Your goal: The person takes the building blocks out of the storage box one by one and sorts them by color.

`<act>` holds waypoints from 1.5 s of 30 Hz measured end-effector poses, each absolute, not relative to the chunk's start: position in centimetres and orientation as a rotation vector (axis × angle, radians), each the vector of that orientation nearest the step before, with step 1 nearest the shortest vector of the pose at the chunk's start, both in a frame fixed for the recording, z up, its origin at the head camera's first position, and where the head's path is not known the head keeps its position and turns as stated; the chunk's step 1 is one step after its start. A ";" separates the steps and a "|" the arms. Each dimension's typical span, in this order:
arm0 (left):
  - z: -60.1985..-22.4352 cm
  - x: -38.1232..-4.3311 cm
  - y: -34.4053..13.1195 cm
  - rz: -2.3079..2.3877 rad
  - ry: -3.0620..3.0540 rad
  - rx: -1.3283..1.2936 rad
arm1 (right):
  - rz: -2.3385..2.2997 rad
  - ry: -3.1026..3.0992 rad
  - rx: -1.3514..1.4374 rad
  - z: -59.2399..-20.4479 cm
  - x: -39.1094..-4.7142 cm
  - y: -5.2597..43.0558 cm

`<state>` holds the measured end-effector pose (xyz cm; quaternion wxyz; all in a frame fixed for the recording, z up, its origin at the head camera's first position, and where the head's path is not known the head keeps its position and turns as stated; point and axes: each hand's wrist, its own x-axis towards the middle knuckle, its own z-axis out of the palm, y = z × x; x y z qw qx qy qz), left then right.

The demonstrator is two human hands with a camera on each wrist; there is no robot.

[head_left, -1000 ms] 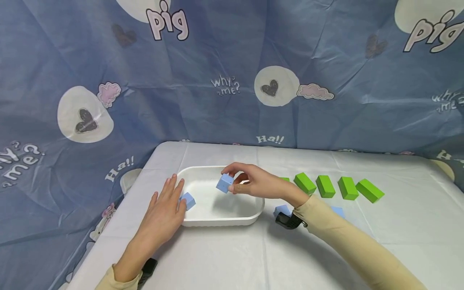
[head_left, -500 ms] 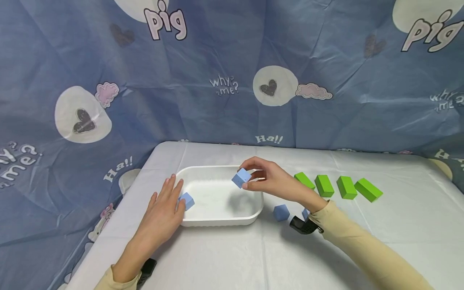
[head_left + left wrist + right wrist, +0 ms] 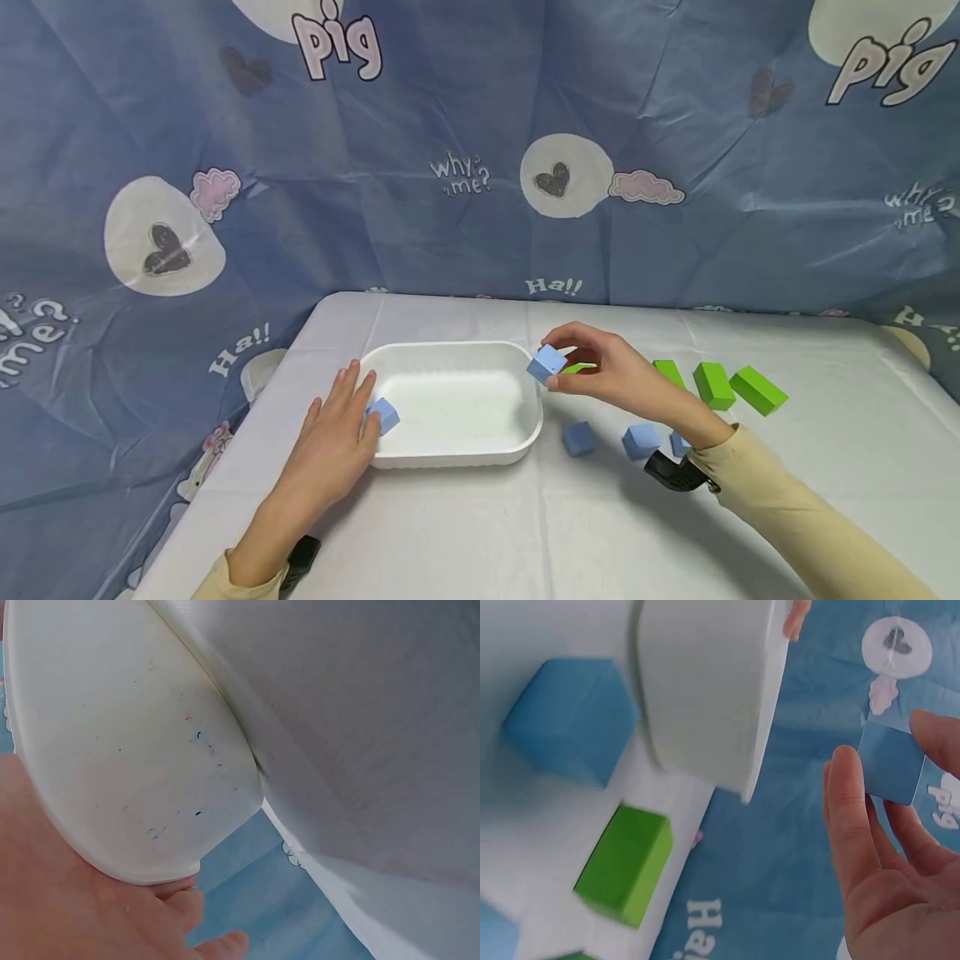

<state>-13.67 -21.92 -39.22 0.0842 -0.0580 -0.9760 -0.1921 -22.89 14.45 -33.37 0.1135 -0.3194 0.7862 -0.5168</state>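
Note:
My right hand (image 3: pixel 611 371) pinches a blue cube (image 3: pixel 546 363) between thumb and fingers, above the right rim of a white tray (image 3: pixel 457 460). The right wrist view has the same blue cube (image 3: pixel 891 763) held at the fingertips. My left hand (image 3: pixel 333 446) rests at the tray's left rim, its fingers extended. Beside its thumb, a second blue cube (image 3: pixel 385 415) lies inside the tray, partly covered by the hand. In the left wrist view, the tray's outer wall (image 3: pixel 142 750) is against the left hand (image 3: pixel 82 892).
Right of the tray, loose blue cubes (image 3: pixel 579 438) lie on the white-covered table (image 3: pixel 465 533); one is partly hidden by the right wrist. Behind them stands a row of green blocks (image 3: pixel 714 386), some partly covered by the right hand. A patterned blue cloth (image 3: pixel 450 233) hangs behind.
The right hand has moved right with its blue cube, from over the tray's middle to its right rim. More blue cubes have come into view beneath the arm. The left hand stays put.

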 end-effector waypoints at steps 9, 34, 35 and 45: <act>-39.2 -13.5 -22.1 -0.568 -2.911 -0.175 | -1.477 2.436 -0.793 -33.7 -22.8 17.3; -39.0 -13.4 -22.1 -0.595 -2.922 -0.166 | -1.475 2.668 -0.686 -34.5 -20.1 25.0; -39.0 -13.4 -22.1 -0.594 -2.917 -0.170 | -1.468 2.685 -0.681 -34.6 -19.9 25.4; -39.2 -13.7 -21.9 -0.561 -2.909 -0.169 | -1.390 2.814 -0.607 -36.3 -18.5 28.5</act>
